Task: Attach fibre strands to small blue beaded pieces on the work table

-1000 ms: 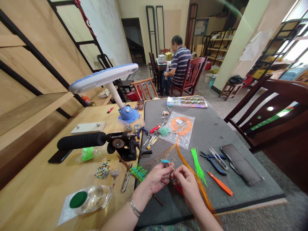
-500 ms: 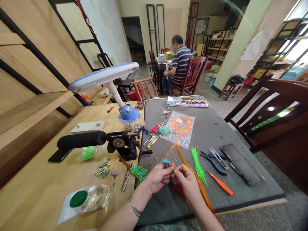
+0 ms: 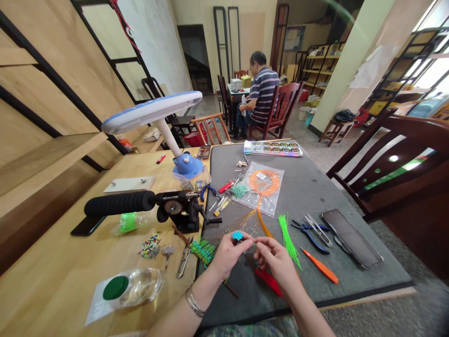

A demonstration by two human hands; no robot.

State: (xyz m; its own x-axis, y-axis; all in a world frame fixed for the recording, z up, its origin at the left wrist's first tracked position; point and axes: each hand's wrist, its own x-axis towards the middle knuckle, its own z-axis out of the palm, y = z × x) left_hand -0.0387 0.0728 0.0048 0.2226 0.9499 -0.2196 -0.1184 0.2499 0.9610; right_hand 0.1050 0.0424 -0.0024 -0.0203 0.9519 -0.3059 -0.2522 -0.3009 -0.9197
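My left hand (image 3: 228, 255) is closed, with a cluster of bright blue tips (image 3: 237, 235) showing above its curled fingers. Its thumb and forefinger pinch close to the fingertips of my right hand (image 3: 275, 258), which is closed in a pinch too. Something thin seems to pass between them, too small to make out. Under my right hand lies a red object (image 3: 269, 282), partly hidden. An orange hank of line (image 3: 264, 224) runs from a coil in a clear bag (image 3: 277, 199) and disappears behind the right hand. Left of my left hand lie green strands with blue bits (image 3: 202, 251).
Bright green strands (image 3: 288, 241), blue-handled pliers (image 3: 315, 238), scissors (image 3: 319, 229), an orange-handled tool (image 3: 321, 267) and a phone (image 3: 351, 237) lie on the right. A black hand-cranked device (image 3: 178, 210), tweezers (image 3: 184, 261) and a green-lidded jar (image 3: 140, 285) stand left. A person (image 3: 263, 93) sits beyond.
My right hand has shifted slightly right, covering the lower orange line and uncovering more of the red object. My left hand has turned, so the blue cluster shows more fully.
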